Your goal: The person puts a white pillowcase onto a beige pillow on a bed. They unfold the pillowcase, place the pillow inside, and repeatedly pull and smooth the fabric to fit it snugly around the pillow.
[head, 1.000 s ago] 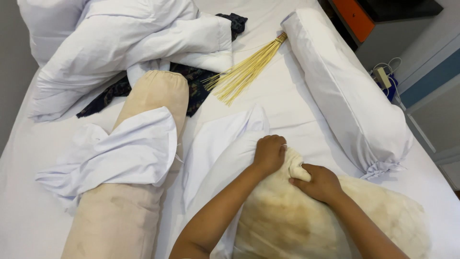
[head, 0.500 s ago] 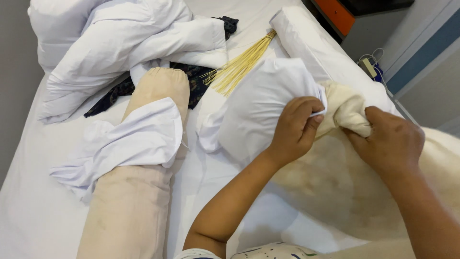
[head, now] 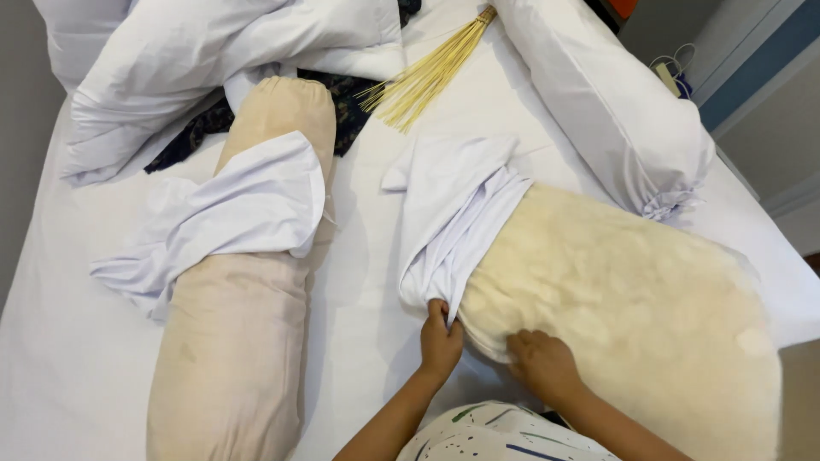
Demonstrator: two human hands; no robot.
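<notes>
A cream, stained bare pillow [head: 632, 299] lies on the bed at the right, tilted toward me. A white pillowcase [head: 457, 213] is bunched over its far left end. My left hand [head: 441, 339] is closed on the pillowcase's lower edge at the pillow's near corner. My right hand [head: 543, 365] presses on the pillow's near edge just beside it, fingers curled against the pillow.
A beige bolster [head: 243, 307] with a white cover [head: 231, 218] draped across it lies at the left. A white-cased bolster [head: 611, 98] lies at the back right. A stick broom [head: 423, 77], dark cloth [head: 201, 137] and crumpled white duvet [head: 205, 60] lie beyond, on the white bed sheet [head: 51, 358].
The pillow has been laid down flat from being held up. Both hands moved from its far corner to its near edge. The pillowcase now covers the far end.
</notes>
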